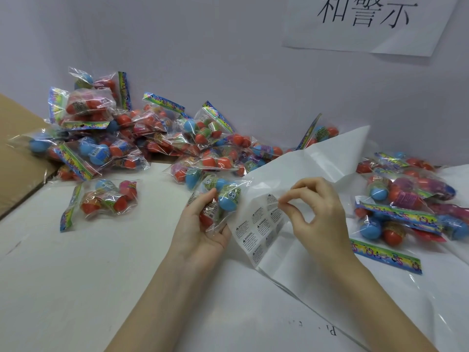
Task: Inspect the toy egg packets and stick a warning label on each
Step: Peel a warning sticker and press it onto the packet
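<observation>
L hand [203, 224] grips crinkly clear egg packet [218, 204] | R hand [314, 212] pinches label [272, 199] on glossy sheet [304, 174]

"WARNING" on label sheet [256, 226]; "和警示" on wall sign [365, 19]

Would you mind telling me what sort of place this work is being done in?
Probably a packing or labelling bench in a small workshop or warehouse. A heap of toy egg packets lies along the wall, a sheet of warning labels is being peeled, and a cardboard box sits at the left.
</observation>
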Demonstrator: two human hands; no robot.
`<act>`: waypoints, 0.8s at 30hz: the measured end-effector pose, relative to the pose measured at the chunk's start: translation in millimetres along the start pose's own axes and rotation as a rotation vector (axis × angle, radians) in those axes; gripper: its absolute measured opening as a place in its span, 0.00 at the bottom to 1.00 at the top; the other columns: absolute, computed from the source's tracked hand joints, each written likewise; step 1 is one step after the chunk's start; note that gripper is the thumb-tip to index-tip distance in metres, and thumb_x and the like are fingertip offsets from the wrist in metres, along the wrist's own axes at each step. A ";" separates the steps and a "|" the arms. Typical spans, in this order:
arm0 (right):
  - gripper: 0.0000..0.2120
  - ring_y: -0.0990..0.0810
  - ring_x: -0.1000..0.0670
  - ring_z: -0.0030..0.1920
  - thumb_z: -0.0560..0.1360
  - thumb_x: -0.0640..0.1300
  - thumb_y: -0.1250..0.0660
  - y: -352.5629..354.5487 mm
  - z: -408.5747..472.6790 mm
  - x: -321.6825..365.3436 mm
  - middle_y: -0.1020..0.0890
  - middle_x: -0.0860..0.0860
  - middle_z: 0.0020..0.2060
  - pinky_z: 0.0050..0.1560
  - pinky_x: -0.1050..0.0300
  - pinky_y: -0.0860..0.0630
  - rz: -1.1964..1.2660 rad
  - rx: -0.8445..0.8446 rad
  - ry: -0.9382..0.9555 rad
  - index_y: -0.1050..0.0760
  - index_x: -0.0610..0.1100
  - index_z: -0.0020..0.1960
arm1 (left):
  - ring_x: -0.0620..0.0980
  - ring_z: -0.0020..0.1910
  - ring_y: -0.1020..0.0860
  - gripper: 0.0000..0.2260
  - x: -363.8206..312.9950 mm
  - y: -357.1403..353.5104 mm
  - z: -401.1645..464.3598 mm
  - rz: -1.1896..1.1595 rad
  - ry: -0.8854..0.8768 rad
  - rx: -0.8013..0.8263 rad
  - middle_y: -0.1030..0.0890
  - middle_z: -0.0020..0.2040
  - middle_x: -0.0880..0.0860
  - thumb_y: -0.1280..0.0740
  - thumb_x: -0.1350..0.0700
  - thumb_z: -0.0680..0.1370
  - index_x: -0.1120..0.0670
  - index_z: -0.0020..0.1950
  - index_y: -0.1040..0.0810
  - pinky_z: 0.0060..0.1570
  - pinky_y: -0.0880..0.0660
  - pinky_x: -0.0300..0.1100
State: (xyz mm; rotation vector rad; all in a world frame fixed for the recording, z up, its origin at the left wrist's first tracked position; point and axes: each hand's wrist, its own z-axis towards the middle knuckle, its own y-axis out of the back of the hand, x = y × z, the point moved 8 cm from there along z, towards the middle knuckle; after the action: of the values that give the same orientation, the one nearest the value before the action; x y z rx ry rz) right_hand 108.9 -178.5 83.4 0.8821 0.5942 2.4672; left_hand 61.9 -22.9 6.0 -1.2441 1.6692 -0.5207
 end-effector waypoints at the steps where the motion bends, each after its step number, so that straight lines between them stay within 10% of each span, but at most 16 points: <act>1: 0.06 0.28 0.49 0.42 0.64 0.30 0.27 -1.7 -0.9 5.5 0.24 0.44 0.40 0.44 0.61 0.32 -0.060 0.019 0.065 0.21 0.39 0.37 | 0.53 0.34 0.16 0.09 -0.9 1.7 1.0 -0.002 -0.012 -0.018 0.15 0.41 0.59 0.30 0.62 0.67 0.59 0.47 0.20 0.29 0.19 0.45; 12: 0.05 0.25 0.56 0.40 0.64 0.42 0.32 3.2 0.3 8.5 0.21 0.54 0.36 0.44 0.61 0.32 0.725 0.164 -0.219 0.29 0.45 0.36 | 0.38 0.39 0.19 0.07 -57.9 -4.1 -21.9 0.374 -0.693 -0.084 0.16 0.38 0.44 0.30 0.61 0.71 0.52 0.47 0.19 0.34 0.25 0.28; 17: 0.04 0.25 0.54 0.38 0.65 0.38 0.34 6.5 2.1 9.8 0.22 0.55 0.33 0.42 0.57 0.30 0.840 0.129 -0.270 0.27 0.45 0.38 | 0.46 0.29 0.19 0.05 -33.5 -34.6 -25.5 0.698 -0.463 0.249 0.15 0.36 0.52 0.27 0.57 0.63 0.49 0.36 0.15 0.24 0.28 0.32; 24: 0.06 0.26 0.56 0.36 0.65 0.39 0.32 11.3 2.8 22.5 0.22 0.57 0.34 0.39 0.60 0.32 0.686 0.143 -0.195 0.26 0.47 0.40 | 0.43 0.27 0.25 0.07 -28.1 -33.1 -21.9 0.788 -0.445 0.268 0.18 0.33 0.51 0.28 0.59 0.61 0.57 0.38 0.19 0.24 0.32 0.33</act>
State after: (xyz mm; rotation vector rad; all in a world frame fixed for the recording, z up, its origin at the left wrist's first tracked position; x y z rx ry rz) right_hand 92.2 -174.7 102.1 1.5769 0.4516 2.8914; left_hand 59.9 -14.8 53.9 -0.3947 1.4864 0.0269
